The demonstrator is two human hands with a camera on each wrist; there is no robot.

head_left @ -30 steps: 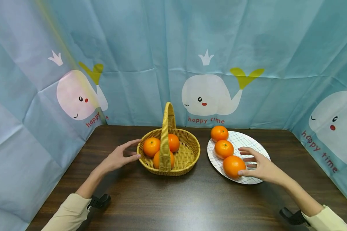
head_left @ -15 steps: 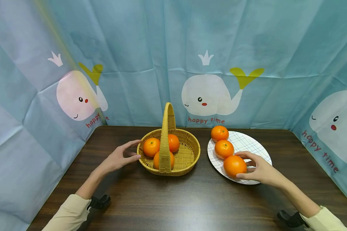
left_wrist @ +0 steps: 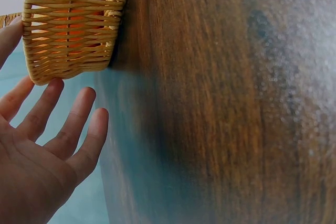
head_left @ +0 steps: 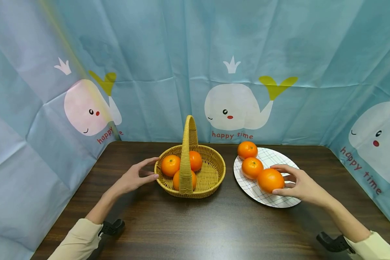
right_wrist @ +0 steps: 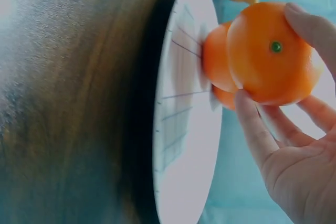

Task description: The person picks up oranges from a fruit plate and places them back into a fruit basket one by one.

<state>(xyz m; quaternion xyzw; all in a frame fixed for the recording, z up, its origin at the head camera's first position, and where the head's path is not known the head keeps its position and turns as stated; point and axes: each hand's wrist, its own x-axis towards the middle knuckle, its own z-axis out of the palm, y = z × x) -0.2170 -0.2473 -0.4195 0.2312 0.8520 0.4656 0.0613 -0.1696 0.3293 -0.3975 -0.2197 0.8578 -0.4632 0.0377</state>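
In the head view my right hand (head_left: pixel 303 186) grips an orange (head_left: pixel 271 180) between thumb and fingers, over the white plate (head_left: pixel 279 203). The right wrist view shows this orange (right_wrist: pixel 273 56) raised off the plate (right_wrist: pixel 181 182), with its green stem spot towards the camera. Two other oranges, the middle one (head_left: pixel 252 168) and the far one (head_left: pixel 247 150), lie along the plate's left side. My left hand (head_left: pixel 130 178) touches the left side of the wicker basket (head_left: pixel 211 187) with extended fingers. Inside the basket are three oranges (head_left: pixel 170 165), partly hidden by the handle (head_left: pixel 186 159).
Basket and plate stand towards the back of a dark wooden table (head_left: pixel 195 227). Behind them hangs a light blue curtain (head_left: pixel 162 72) printed with whales. The basket's tall handle arches over its middle. The basket's right part shows bare wicker.
My right hand has closed on the nearest orange and raised it, moving it slightly right and away from me. My left hand and the basket have stayed in place.
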